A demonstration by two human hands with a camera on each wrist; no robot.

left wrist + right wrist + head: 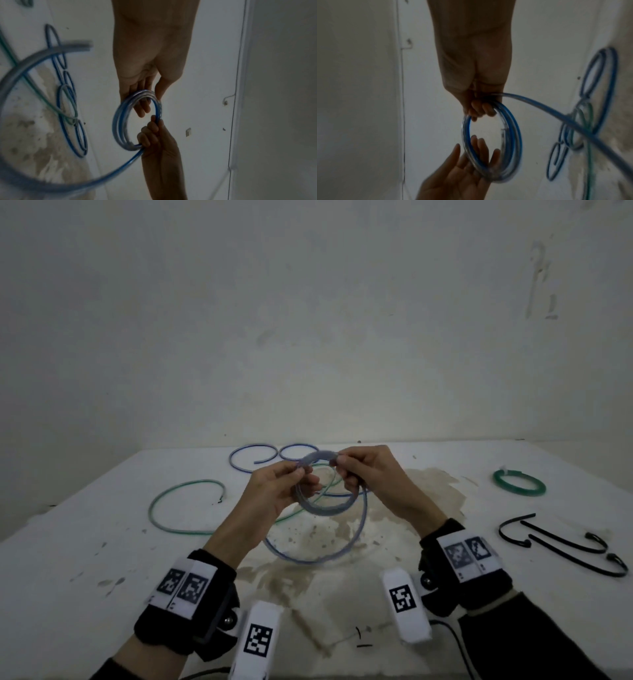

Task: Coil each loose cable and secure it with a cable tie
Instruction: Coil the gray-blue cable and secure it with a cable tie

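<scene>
I hold a blue-cored clear cable as a small coil [325, 512] in the air above the white table [102, 559]. My left hand [303, 474] pinches the coil's left side between thumb and fingers. My right hand [337, 462] grips the top right with curled fingers. In the left wrist view the coil [118, 124] shows several turns, with my left hand [150, 104] above it and my right hand [152, 134] below. In the right wrist view my right hand [479, 111] clutches the coil [513, 135]. The cable's loose tail [308, 560] sweeps down onto the table.
A loose green cable [164, 508] lies at the left and a loose blue cable [253, 457] loops at the back. A tied green coil [519, 482] sits at the far right. Black cable ties [561, 539] lie at the right. A brown stain [428, 494] marks the table's middle.
</scene>
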